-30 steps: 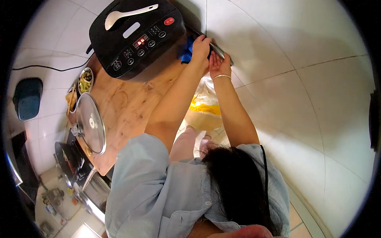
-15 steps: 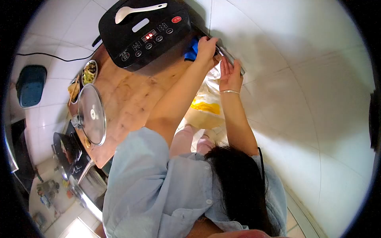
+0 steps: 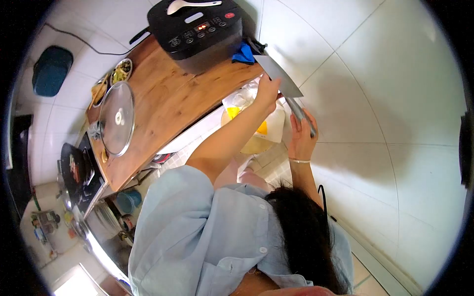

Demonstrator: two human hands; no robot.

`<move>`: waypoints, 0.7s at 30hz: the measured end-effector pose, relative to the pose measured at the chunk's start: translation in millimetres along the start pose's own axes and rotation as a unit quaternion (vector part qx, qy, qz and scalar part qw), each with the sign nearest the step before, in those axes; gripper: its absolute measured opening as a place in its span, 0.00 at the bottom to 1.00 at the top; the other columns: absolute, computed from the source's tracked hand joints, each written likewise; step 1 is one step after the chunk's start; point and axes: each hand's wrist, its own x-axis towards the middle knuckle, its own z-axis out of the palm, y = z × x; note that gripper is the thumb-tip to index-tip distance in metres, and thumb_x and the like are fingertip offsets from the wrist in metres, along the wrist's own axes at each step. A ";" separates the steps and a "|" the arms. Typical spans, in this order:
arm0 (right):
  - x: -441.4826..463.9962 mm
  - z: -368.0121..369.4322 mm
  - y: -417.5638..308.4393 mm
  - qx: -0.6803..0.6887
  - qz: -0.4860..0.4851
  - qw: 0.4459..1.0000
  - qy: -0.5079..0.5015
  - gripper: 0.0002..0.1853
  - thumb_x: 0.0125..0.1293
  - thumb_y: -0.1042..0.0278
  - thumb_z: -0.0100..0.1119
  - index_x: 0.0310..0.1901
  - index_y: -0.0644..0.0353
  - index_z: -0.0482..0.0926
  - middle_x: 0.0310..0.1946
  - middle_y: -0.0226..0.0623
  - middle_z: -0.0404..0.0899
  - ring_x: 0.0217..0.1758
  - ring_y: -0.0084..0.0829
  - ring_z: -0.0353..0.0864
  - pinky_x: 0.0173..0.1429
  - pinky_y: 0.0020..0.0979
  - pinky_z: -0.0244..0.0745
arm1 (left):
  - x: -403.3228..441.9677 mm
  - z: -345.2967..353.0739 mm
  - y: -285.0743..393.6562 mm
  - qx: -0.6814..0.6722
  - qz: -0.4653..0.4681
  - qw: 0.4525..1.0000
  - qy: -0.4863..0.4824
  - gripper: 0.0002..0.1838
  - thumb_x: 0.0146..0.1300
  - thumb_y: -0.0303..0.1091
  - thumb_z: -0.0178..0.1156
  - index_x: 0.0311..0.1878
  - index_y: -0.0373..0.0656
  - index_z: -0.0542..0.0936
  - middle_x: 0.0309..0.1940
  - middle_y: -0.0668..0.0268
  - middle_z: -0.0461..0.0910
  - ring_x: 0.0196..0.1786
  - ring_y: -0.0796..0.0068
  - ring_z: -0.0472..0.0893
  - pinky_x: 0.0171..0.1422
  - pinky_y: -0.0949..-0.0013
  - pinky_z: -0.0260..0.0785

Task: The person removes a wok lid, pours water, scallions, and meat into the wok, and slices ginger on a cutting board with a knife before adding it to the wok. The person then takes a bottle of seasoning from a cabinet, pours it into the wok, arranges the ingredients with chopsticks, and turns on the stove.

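Note:
A broad-bladed kitchen knife (image 3: pixel 285 80) is held at the right end of the wooden worktop (image 3: pixel 163 98), beside the tiled wall. My right hand (image 3: pixel 302 140), with a bracelet at the wrist, has its fingers around the grey handle. My left hand (image 3: pixel 268 92) is closed at the near side of the blade, its fingertips partly hidden. Beneath my hands, a plastic bag (image 3: pixel 238 101) with yellow patches hangs below the worktop's edge. A blue cloth (image 3: pixel 243 54) lies near the blade tip.
A black electric cooker (image 3: pixel 197 42) with a white spoon (image 3: pixel 190 6) on its lid stands at the back. To the left are a glass lid (image 3: pixel 116 128), a bowl of food (image 3: pixel 121 73) and a wok (image 3: pixel 74 170). The tiled wall (image 3: pixel 355 108) bounds the right.
Both hands have come nearer my body and to the right with the knife, whose broad blade now shows. My head view has shifted, revealing more floor and shelving under the worktop.

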 end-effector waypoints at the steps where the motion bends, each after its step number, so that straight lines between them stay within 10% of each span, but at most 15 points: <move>1: -12.2 -3.6 -2.5 -0.011 0.002 1.000 -0.016 0.15 0.67 0.75 0.48 0.54 0.69 0.69 0.53 0.45 0.71 0.56 0.37 0.74 0.64 0.36 0.70 | -11.4 -6.8 -3.0 -0.017 0.005 1.000 -0.012 0.19 0.61 0.27 0.50 0.57 0.48 0.67 0.50 0.67 0.71 0.52 0.70 0.71 0.47 0.57 0.71; 14: -109.3 48.0 3.3 -0.207 0.155 0.890 -0.375 0.24 0.59 0.81 0.52 0.59 0.67 0.66 0.56 0.42 0.69 0.59 0.34 0.72 0.61 0.32 0.70 | -154.3 -142.5 44.1 -0.091 0.234 0.966 0.065 0.18 0.63 0.22 0.46 0.57 0.39 0.67 0.50 0.62 0.74 0.51 0.69 0.75 0.54 0.67 0.71; 21: -179.3 167.6 84.8 -0.324 -0.024 0.741 -0.588 0.33 0.54 0.83 0.58 0.64 0.61 0.64 0.57 0.38 0.71 0.57 0.31 0.73 0.59 0.30 0.69 | -252.2 -269.1 110.3 -0.061 0.313 0.921 0.223 0.17 0.62 0.21 0.47 0.55 0.37 0.68 0.48 0.62 0.74 0.50 0.74 0.73 0.53 0.69 0.67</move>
